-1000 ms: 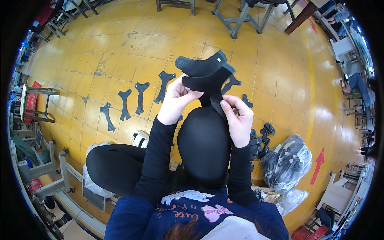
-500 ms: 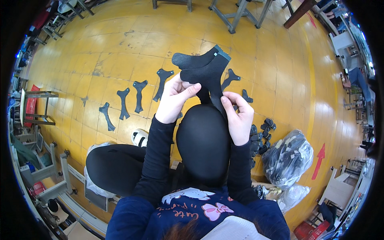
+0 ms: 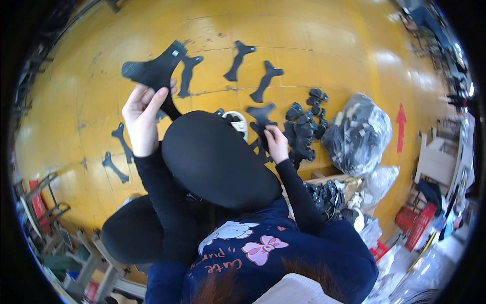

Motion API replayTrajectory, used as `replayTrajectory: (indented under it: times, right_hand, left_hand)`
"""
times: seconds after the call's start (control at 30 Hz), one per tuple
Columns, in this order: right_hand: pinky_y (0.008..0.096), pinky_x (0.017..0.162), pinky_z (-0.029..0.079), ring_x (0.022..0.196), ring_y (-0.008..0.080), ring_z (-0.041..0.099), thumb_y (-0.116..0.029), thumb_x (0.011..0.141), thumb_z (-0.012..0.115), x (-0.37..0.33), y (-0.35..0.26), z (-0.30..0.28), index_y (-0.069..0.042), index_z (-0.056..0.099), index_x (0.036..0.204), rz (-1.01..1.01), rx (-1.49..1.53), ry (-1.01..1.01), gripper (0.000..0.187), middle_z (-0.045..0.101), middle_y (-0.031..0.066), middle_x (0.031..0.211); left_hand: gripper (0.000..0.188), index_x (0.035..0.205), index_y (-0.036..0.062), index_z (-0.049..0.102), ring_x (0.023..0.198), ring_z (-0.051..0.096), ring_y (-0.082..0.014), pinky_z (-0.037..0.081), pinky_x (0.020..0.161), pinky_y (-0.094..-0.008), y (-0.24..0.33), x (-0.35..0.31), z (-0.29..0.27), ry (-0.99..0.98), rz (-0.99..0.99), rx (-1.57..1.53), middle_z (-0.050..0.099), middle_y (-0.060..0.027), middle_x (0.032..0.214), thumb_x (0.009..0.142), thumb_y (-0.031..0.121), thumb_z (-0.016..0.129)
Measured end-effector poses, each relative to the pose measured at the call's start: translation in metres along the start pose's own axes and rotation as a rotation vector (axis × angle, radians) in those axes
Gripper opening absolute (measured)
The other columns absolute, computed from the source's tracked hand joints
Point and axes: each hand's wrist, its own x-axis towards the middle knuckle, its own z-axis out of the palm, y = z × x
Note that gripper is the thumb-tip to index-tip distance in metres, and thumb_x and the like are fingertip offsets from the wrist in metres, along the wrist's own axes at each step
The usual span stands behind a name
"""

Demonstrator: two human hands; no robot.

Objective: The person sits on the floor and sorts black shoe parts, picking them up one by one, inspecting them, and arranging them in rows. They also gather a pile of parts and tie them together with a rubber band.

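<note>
My left hand (image 3: pixel 144 116) pinches a black Y-shaped shoe-upper piece (image 3: pixel 154 71) by its narrow stem, raised left of my knee. A small pale tag shows near the piece's wide end. On the right, my right hand (image 3: pixel 277 144) is closed on the stem of another, blurred black Y-shaped piece (image 3: pixel 260 112), held low beside my knee. Below it, more dark pieces (image 3: pixel 258 147) are partly hidden by that hand. Similar pieces lie spread on the yellow floor, such as one beyond my knee (image 3: pixel 266 81) and one at the left (image 3: pixel 115 167).
Right of my right hand is a pile of black pieces (image 3: pixel 304 126). A large clear plastic bag of dark pieces (image 3: pixel 357 134) stands beyond it, with a smaller bag (image 3: pixel 379 185) nearer. A pale shoe (image 3: pixel 236 124) shows behind my knee. Benches line both sides.
The view has turned right. Both hands were together at two overlapping pieces; now they are apart, with my right hand carrying one piece down to the right and my left keeping the other.
</note>
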Motion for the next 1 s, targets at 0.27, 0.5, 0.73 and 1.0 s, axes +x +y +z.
replayTrajectory:
  times: [0.27, 0.5, 0.73, 1.0]
  right_hand:
    - [0.0345, 0.076, 0.049, 0.080, 0.0255, 0.064, -0.007, 0.074, 0.066, -0.075, 0.185, -0.014, -0.002, 0.062, 0.099, 0.481, -0.339, -0.082, 0.026, 0.065, 0.0129, 0.083]
    - [0.0351, 0.084, 0.044, 0.092, 0.0243, 0.055, -0.005, 0.075, 0.067, -0.008, 0.122, 0.016, -0.004, 0.053, 0.115, 0.249, -0.224, 0.107, 0.042, 0.053, 0.0130, 0.104]
    - [0.0294, 0.078, 0.047, 0.086, 0.0177, 0.059, -0.016, 0.082, 0.064, 0.071, 0.090, 0.057, -0.004, 0.055, 0.116, 0.090, 0.019, -0.196, 0.037, 0.059, 0.0098, 0.109]
    - [0.0267, 0.074, 0.049, 0.081, 0.0139, 0.063, -0.009, 0.083, 0.063, 0.111, 0.045, 0.128, -0.003, 0.063, 0.103, -0.083, -0.123, -0.419, 0.021, 0.068, 0.0085, 0.090]
  left_hand:
    - [0.035, 0.116, -0.0048, 0.052, 0.100, 0.063, -0.0196, 0.042, 0.074, -0.0194, -0.013, 0.006, -0.012, -0.048, -0.028, -0.003, 0.065, -0.0172, 0.104, 0.081, -0.005, 0.055]
    - [0.039, 0.117, -0.0025, 0.054, 0.096, 0.063, -0.0156, 0.042, 0.071, -0.0184, -0.016, 0.004, -0.024, -0.062, -0.006, -0.025, 0.066, -0.0096, 0.100, 0.078, -0.006, 0.053]
    - [0.027, 0.108, -0.0060, 0.054, 0.086, 0.062, -0.0129, 0.047, 0.076, -0.0233, -0.056, 0.005, -0.083, 0.344, 0.037, 0.089, 0.065, -0.0111, 0.090, 0.083, 0.000, 0.058]
    - [0.016, 0.093, -0.0041, 0.059, 0.063, 0.061, -0.0151, 0.046, 0.061, -0.0266, -0.242, -0.039, -0.124, 0.767, -0.340, 0.293, 0.066, -0.0125, 0.076, 0.078, 0.001, 0.057]
